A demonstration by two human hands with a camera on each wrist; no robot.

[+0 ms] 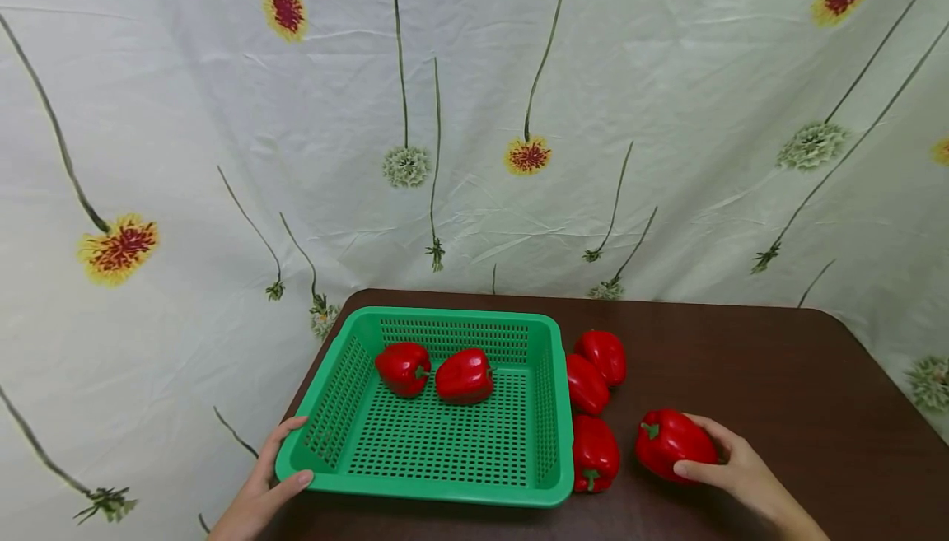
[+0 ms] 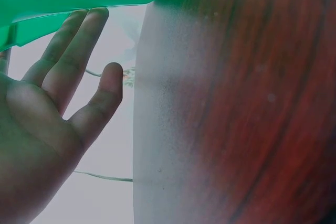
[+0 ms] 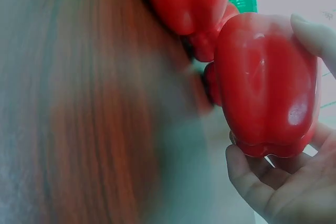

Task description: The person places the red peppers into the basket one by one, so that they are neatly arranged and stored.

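My right hand (image 1: pixel 741 467) grips a red bell pepper (image 1: pixel 673 445) to the right of the green basket (image 1: pixel 437 498). In the right wrist view, my fingers and thumb are around the held pepper (image 3: pixel 268 85), its lobed end near my fingers. At the basket's near left corner, my left hand (image 1: pixel 263 483) touches the rim with thumb and forefinger spread apart. The left wrist view shows other fingers of that hand (image 2: pixel 52 108) straight, with two tips right at the green plastic. Two red bell peppers, one on the left (image 1: pixel 404 368) and one on the right (image 1: pixel 465 376), lie inside the basket toward its back.
Along the basket's right side are three more red bell peppers: a back one (image 1: pixel 602 356), a middle one (image 1: pixel 587 384) and a near one (image 1: pixel 596 452). They rest on a dark brown table (image 1: pixel 771 376). A flower-printed white cloth (image 1: pixel 474 220) hangs behind it.
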